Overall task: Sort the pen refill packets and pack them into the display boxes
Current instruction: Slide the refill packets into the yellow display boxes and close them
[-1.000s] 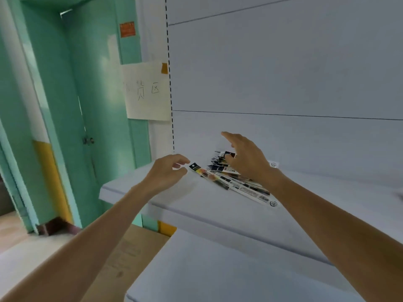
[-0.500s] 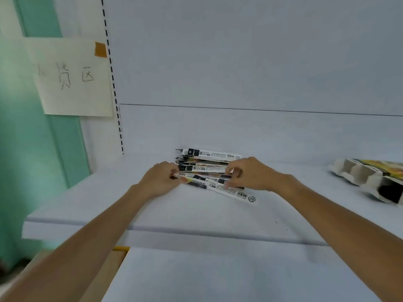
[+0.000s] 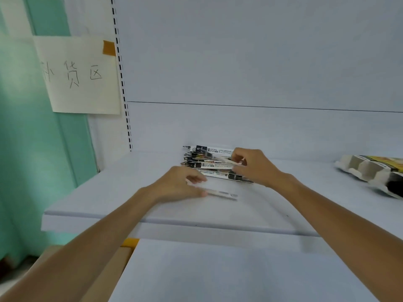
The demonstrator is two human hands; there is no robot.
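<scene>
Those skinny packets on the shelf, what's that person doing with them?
A person is sorting pen refill packets on a white shelf. The left hand holds a loose packet lying in front of the pile. The right hand pinches a top packet on the pile. A display box lies off to the right, untouched.

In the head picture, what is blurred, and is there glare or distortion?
Head view: the single packet at the left hand is motion-smeared; the packet pile is sharper, its print unreadable; light is soft, no glare; the slotted upright leans, a wide-angle effect.
</scene>
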